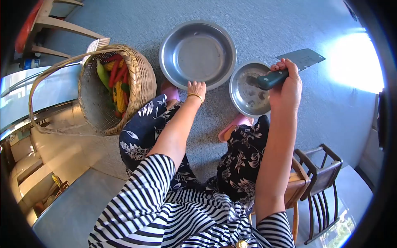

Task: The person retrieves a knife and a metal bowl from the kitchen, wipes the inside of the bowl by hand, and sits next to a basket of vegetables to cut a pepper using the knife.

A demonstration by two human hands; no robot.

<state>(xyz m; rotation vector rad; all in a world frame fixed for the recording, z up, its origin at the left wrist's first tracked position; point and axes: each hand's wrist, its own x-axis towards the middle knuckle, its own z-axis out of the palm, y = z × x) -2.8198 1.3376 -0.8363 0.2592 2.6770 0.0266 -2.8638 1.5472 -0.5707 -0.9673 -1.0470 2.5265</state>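
My right hand (287, 84) is closed round the green handle of a cleaver (304, 59), whose wide blade points to the upper right. Beneath and left of it stands a smaller metal bowl (244, 89) with some liquid or wet patches in its bottom. My left hand (197, 89) lies on the near rim of a large metal basin (198, 58), fingers over the edge; whether they grip it is hard to tell. The basin looks empty apart from small specks.
At the left, a wicker basket (142, 82) lies tilted, holding corn (120, 97), red peppers (118, 74) and a long green vegetable (102, 75). Wooden chairs (320, 169) stand at the lower right, a wooden stool (62, 24) at the upper left.
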